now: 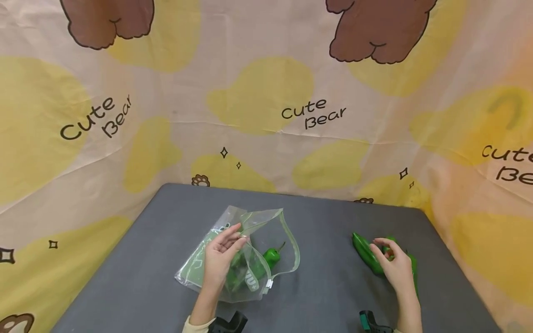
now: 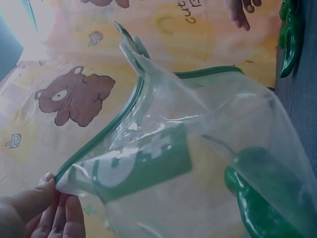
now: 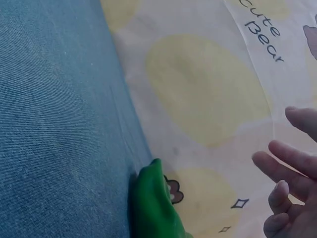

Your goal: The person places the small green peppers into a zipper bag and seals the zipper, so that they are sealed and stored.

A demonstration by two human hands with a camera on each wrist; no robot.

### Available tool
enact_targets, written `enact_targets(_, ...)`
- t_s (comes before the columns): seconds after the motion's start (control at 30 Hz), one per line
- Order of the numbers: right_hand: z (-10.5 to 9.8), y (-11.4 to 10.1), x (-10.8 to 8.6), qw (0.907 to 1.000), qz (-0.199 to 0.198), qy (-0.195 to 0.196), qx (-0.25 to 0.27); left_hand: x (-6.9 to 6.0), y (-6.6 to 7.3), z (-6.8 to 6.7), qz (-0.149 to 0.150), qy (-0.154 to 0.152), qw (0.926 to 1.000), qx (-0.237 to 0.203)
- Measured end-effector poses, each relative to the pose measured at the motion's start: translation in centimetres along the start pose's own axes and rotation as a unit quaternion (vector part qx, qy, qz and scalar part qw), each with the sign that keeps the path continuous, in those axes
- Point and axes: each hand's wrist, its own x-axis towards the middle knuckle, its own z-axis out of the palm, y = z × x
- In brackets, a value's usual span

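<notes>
A clear zip bag [image 1: 296,249] with a green-edged mouth stands partly spread in the head view. Its rim is pinched between the thumb and fingers of my left hand [image 1: 220,256]. Inside lies a green pepper [image 1: 271,257], seen blurred through the plastic in the left wrist view too. To the right, my right hand [image 1: 397,268] hovers over several loose green peppers [image 1: 366,253], its fingers relaxed and bent. The right wrist view has that hand apart from the nearest pepper [image 3: 154,203], with nothing in its grasp. My right hand partly covers the peppers behind it.
A flat plastic packet with green print [image 1: 195,266] lies beside and partly under the zip bag. Both rest on a grey table [image 1: 320,259]. A patterned cloth [image 1: 258,101] hangs behind the table and along its sides.
</notes>
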Motion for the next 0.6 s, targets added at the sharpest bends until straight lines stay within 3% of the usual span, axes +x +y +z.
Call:
enact_targets(0.1,-0.3,0.4,0.0,0.9997,0.02,-0.01,-0.015,0.1,1.0,0.6,-0.016,-0.012,0.9998,0.005)
enact_targets(0.33,-0.9,0.5,-0.2,0.9987,0.033,-0.022,-0.032,0.0,1.3,0.9,-0.025,-0.018,0.9984,0.048)
enact_targets(0.5,-1.2,0.0,-0.3,0.9986,0.035,-0.016,-0.035,0.0,1.1,1.0,-0.015,0.001,0.9972,0.073)
enact_targets(0.6,-1.3,-0.2,-0.4,0.9985,0.041,-0.016,-0.033,0.0,0.8,1.0,0.012,0.009,0.9973,0.072)
